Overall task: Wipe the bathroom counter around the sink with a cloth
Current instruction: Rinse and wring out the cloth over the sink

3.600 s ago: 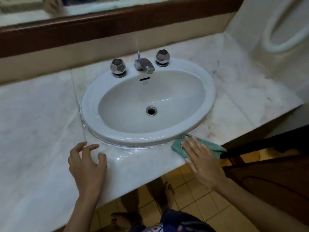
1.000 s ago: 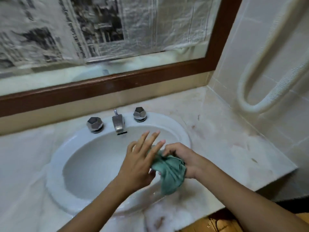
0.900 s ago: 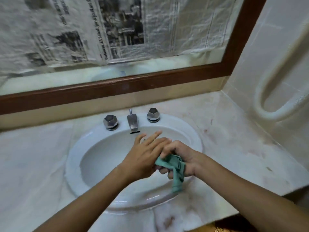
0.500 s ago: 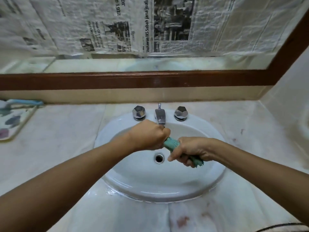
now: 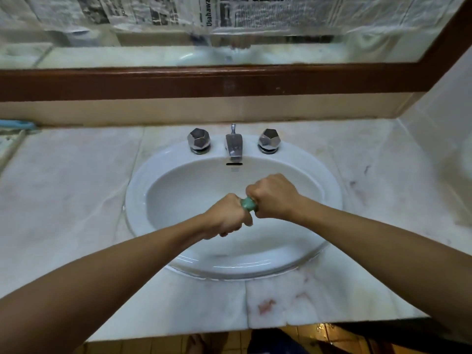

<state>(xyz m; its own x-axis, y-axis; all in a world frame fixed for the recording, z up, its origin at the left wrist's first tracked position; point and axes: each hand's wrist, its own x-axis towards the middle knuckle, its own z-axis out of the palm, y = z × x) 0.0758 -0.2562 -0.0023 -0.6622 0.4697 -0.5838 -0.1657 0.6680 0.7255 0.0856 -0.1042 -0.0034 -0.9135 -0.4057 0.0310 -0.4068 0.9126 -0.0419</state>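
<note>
Since the frame half a second earlier, the hands have closed up on each other and traded depth: the left hand [image 5: 224, 217] now lies nearer the front of the basin, the right hand [image 5: 273, 198] nearer the taps, and less of the cloth [image 5: 248, 204] shows between them. At the left edge of the surface [image 5: 66, 205], a blue item [image 5: 18, 124] lies against the back wall; it is too blurred to identify. The sink [image 5: 134, 200] is set into the middle of the surface. The left tap handle [image 5: 198, 140] stands on its back rim. The left hand is a closed fist gripping one end of the cloth. The cloth is a short green knot held above the basin, clear of the surface. The spout [image 5: 233, 145] stands at the middle of the back rim. The right hand is a closed fist, knuckles up, gripping the other end. The right tap handle [image 5: 269, 140] stands right of the spout. A pink stain [image 5: 265, 306] marks the front edge of the surface.
</note>
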